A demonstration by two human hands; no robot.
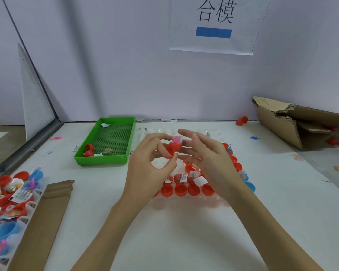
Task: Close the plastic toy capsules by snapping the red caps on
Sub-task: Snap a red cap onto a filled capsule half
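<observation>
White worktable [184, 231], pale partition wall behind. Far left of the fingers: box of filled red and blue capsules [10, 200], cardboard strip [47, 212]. Left and beyond: green tray [106, 159] holding two red caps [88, 150]. Left hand [151, 165]: thumb and fingers curled, pinching a red capsule [169, 150] with a pink toy on top. Right hand [207, 161]: fingers spread and loosely straight, just beside that capsule; contact cannot be told. Beneath the fingers: clear tray [184, 200] with rows of red capsule halves [186, 189]. Far right: torn cardboard box [301, 124].
</observation>
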